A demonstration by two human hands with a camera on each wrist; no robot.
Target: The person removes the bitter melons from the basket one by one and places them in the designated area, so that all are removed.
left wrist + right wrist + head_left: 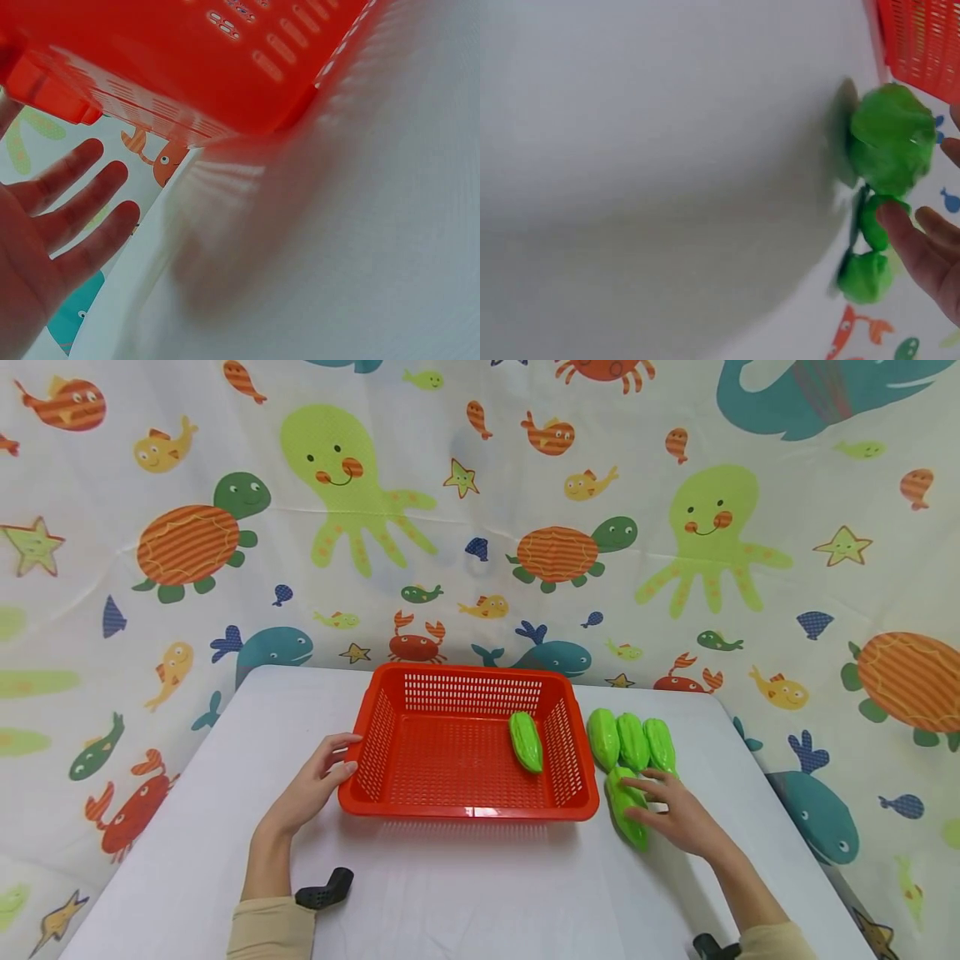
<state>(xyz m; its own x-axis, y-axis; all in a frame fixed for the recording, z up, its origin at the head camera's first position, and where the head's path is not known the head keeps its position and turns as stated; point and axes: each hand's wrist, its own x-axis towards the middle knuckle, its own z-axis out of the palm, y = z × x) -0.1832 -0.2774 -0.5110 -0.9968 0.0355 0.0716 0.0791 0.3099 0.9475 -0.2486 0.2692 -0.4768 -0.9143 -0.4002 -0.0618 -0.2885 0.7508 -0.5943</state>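
A red slotted plastic basket (465,812) stands on the white table, with one green ridged bitter gourd (526,742) inside at its right. My left hand (309,789) is at the basket's left side, thumb and index fingertip right at the rim. In the left wrist view three fingers (94,244) are straight and spread beside the basket wall. To the right of the basket, my right hand (678,814) is over the nearest loose gourd (626,814); its parted fingertips overlap that gourd in the head view. In the right wrist view the same gourd (891,139) is blurred.
Three more gourds lie side by side behind the nearest one, among them a left one (603,739) and a right one (660,745). A white curtain (465,602) printed with sea animals hangs behind the table (465,893). Dark devices sit at both wrists.
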